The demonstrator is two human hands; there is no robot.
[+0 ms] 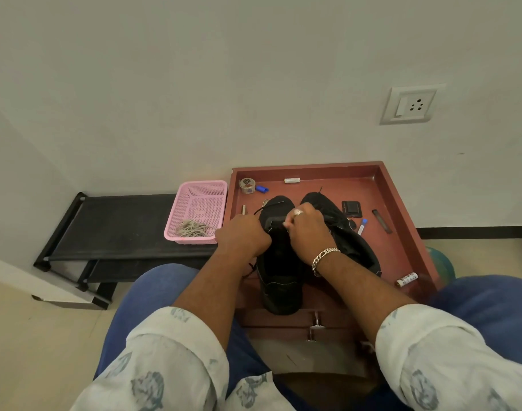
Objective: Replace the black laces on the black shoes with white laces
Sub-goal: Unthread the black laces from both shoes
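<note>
Beside tray (pixel 396 185), pink basket (pixel 199 203) holds white laces (pixel 193 228); both hands' grip on left shoe (pixel 279 280).

Your left hand (pixel 244 232) and right hand (pixel 305 229) both grip the near black shoe (pixel 279 280) at its opening, on the red-brown tray (pixel 381 185). A second shoe (pixel 354 244) lies touching it at 3 o'clock. At 9 o'clock, a pink basket (pixel 200 200) holds pale laces (pixel 193 228).

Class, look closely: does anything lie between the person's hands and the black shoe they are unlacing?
Nothing visible does. The left hand and right hand are already on the left black shoe.
</note>
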